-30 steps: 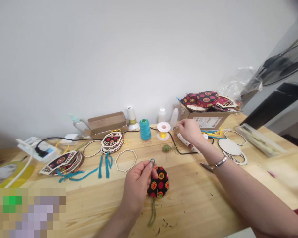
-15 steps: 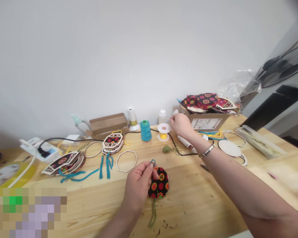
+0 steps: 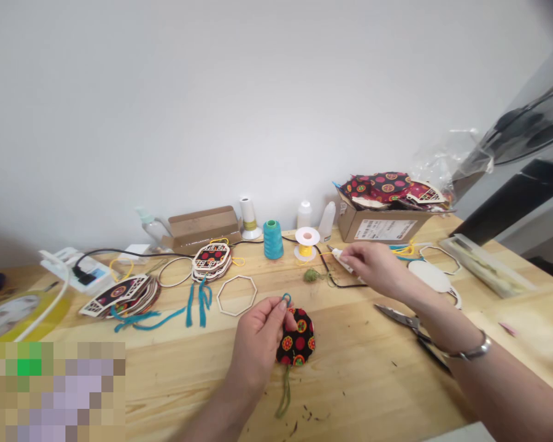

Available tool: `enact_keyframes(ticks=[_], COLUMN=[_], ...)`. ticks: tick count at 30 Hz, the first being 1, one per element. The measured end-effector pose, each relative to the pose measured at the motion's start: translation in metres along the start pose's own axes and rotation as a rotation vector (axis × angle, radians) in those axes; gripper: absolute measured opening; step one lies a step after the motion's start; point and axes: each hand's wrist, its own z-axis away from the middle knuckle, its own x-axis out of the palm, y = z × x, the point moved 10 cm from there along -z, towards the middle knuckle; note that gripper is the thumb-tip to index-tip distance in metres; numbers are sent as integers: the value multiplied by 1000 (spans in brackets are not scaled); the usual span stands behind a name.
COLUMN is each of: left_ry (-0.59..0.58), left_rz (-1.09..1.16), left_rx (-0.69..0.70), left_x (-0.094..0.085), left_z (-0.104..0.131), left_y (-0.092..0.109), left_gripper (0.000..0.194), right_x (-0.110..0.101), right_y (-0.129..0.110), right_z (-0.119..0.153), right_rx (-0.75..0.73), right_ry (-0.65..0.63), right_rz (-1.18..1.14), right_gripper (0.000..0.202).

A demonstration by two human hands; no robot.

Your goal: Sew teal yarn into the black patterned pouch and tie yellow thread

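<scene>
Round fabric piece (image 3: pixel 301 342): lying on the wooden table (image 3: pixel 179 374), front and middle, its patterned side showing. A teal loop (image 3: pixel 286 298) is standing up at its far edge; a green yarn tail (image 3: pixel 285 396) is trailing from its near edge.

Left hand (image 3: pixel 258 334): thumb and forefinger are closing on the loop at its base, leaving no visible gap. Right hand (image 3: pixel 373 264): just down from beside the bottles (image 3: pixel 305 215), now hovering at or touching a white tool (image 3: pixel 343 261) (a glue gun, by its look). Its fingers are bending inward; what they are gripping, if anything, I cannot tell. Yellow thread (image 3: pixel 325 253) is running from the spool (image 3: pixel 306 250) toward them. So the left hand alone is steadying the piece, while the right is working among the supplies.

Farther out, scissors (image 3: pixel 400 317) are lying partly under the right forearm. A teal thread cone (image 3: pixel 273 241) is standing beside the spool; an octagonal frame (image 3: pixel 228 314) is lying left of the piece. Dark scraps (image 3: pixel 294 428) are dotting the near surface. A cardboard box (image 3: pixel 382 228) is holding more patterned cloth by the pale wall (image 3: pixel 212 110), and a fan (image 3: pixel 529 126) is standing at far right.
</scene>
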Motion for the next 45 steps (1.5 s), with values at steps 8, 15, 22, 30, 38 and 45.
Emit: enact_keyframes(ticks=[8, 15, 22, 30, 38, 45], left_ry=[-29, -126, -138, -66, 5, 23], left_rz=[116, 257, 355, 364, 375, 358], left_rx=[-102, -235, -246, -60, 56, 19], left_x=[7, 17, 17, 10, -2, -2], left_z=[0, 1, 0, 1, -2, -5], left_y=[-9, -18, -19, 5, 18, 12], left_gripper=[28, 30, 28, 17, 16, 18], right_x=[1, 64, 83, 90, 94, 67], right_y=[-40, -90, -93, -68, -42, -38], right_z=[37, 72, 88, 44, 2, -11], right_rx=[-148, -513, -655, -401, -336, -251], right_ry=[160, 39, -1, -193, -192, -85], right_rz=[-177, 63, 147, 79, 122, 40], right_gripper=[17, 15, 14, 35, 46, 32])
